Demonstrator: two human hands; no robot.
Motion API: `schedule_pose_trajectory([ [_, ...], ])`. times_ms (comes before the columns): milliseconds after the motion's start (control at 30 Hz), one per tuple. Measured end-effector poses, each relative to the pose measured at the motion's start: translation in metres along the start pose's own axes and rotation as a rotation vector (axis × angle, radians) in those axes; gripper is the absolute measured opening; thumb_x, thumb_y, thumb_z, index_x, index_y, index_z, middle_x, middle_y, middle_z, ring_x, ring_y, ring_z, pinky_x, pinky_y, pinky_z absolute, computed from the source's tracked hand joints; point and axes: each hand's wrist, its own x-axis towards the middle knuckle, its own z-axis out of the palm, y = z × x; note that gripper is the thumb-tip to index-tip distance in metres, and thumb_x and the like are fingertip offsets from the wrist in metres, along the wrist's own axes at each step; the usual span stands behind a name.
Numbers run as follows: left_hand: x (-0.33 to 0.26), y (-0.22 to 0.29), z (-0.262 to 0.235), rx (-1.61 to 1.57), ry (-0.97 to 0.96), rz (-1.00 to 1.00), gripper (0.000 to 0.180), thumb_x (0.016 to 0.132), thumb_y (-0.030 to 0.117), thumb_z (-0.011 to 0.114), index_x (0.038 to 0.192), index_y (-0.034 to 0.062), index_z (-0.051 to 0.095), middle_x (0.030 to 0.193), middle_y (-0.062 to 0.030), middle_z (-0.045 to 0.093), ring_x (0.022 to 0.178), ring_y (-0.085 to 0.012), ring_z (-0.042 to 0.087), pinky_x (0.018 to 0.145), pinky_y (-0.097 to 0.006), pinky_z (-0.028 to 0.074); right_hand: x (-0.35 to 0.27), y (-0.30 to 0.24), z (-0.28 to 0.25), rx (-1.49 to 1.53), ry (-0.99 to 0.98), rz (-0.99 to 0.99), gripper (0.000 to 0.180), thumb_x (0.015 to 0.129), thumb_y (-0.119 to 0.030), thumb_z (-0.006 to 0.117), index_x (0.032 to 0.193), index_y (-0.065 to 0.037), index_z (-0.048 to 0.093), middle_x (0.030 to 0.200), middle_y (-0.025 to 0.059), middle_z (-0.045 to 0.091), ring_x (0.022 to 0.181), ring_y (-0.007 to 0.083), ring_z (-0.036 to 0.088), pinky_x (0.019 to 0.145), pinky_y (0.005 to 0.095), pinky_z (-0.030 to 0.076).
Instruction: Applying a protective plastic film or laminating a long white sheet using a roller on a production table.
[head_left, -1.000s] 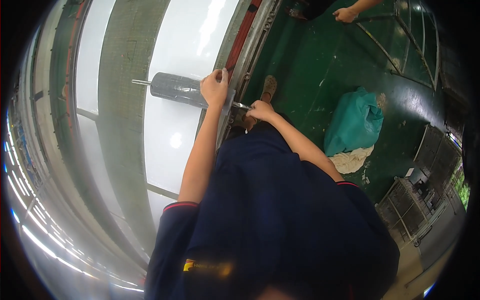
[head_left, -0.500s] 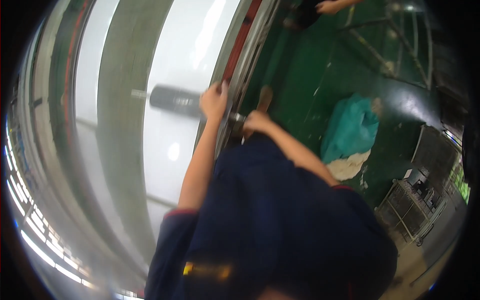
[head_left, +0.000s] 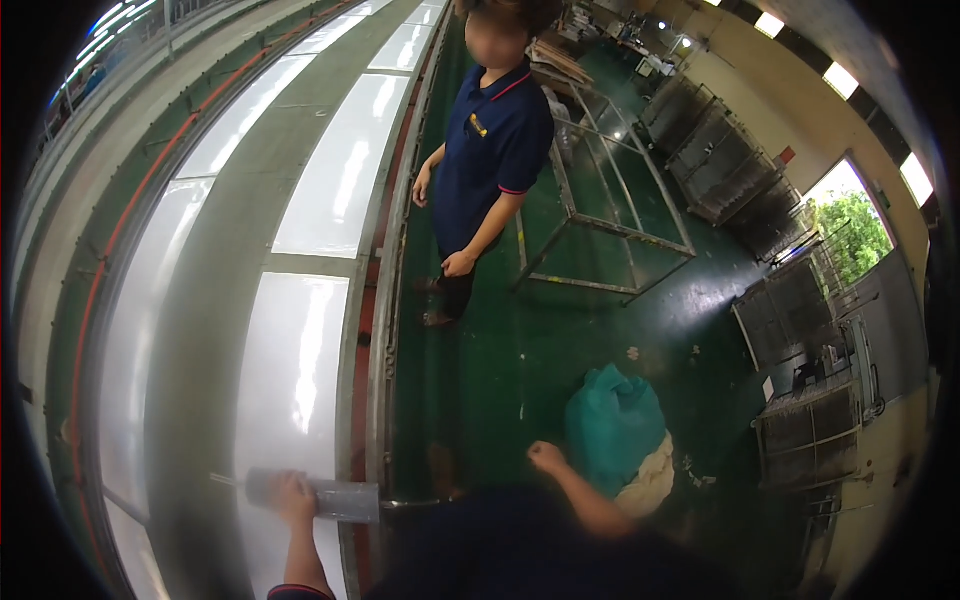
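A grey roller [head_left: 345, 502] with a thin rod out of each end lies crosswise over the nearest white panel [head_left: 290, 390] on the long table. My left hand [head_left: 293, 496] is wrapped over the roller's middle, somewhat smeared by motion. Off the table's right side, above the green floor, hangs my right hand [head_left: 546, 457]. Its fingers are curled in, with nothing seen in them, and it is apart from the roller's right-hand rod [head_left: 415, 503].
A co-worker [head_left: 490, 150] in a dark blue shirt stands beside the table's metal edge [head_left: 385, 340]. A green sack [head_left: 612, 412] sits on the floor at right, with pale cloth [head_left: 650, 478] by it. Beyond stands a metal frame [head_left: 600, 220]; wire carts [head_left: 810, 430] line the right.
My view has swung up along the table, bringing the co-worker into sight. My left hand has shifted onto the roller's middle. My right hand has come away from the roller's rod end.
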Motion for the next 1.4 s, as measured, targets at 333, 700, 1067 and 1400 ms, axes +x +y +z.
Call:
schedule_pose_trajectory([
  [333,0.003,0.017,-0.022,-0.039,-0.042,0.019,0.023,0.083,0.02,0.059,0.096,0.0079,0.073,0.107,-0.0125,0.066,0.116,-0.0363,0.056,0.113,-0.052,0.037,-0.024,0.022,0.036,-0.183,-0.186,0.218,0.043,0.095,-0.034,0.062,0.121,-0.003,0.077,0.125,0.0204,0.075,0.118,0.0413,0.071,0.1,0.0493,0.056],
  [700,0.002,0.012,-0.026,-0.03,-0.074,0.01,0.027,0.078,0.02,0.06,0.1,0.0094,0.071,0.111,-0.0123,0.064,0.119,-0.0357,0.054,0.115,-0.053,0.034,-0.064,-0.021,0.053,-0.161,-0.212,0.149,0.043,0.096,-0.034,0.061,0.123,-0.004,0.076,0.125,0.0203,0.075,0.118,0.0416,0.07,0.1,0.0499,0.056],
  [1067,0.002,0.005,-0.016,0.009,-0.072,0.044,0.029,0.08,0.022,0.06,0.105,0.011,0.069,0.115,-0.0118,0.065,0.118,-0.0377,0.055,0.113,-0.054,0.037,-0.086,-0.045,0.06,-0.145,-0.285,0.021,0.043,0.097,-0.034,0.06,0.125,-0.005,0.076,0.124,0.0202,0.075,0.118,0.0418,0.07,0.1,0.0504,0.056],
  [1400,-0.02,-0.001,-0.02,0.004,-0.102,0.037,0.038,0.076,0.026,0.061,0.11,0.0113,0.068,0.12,-0.0124,0.065,0.12,-0.039,0.054,0.113,-0.054,0.036,-0.056,-0.04,0.071,-0.143,0.002,0.22,0.03,0.096,-0.033,0.064,0.113,-0.013,0.077,0.115,0.0186,0.077,0.111,0.0382,0.073,0.095,0.0478,0.057],
])
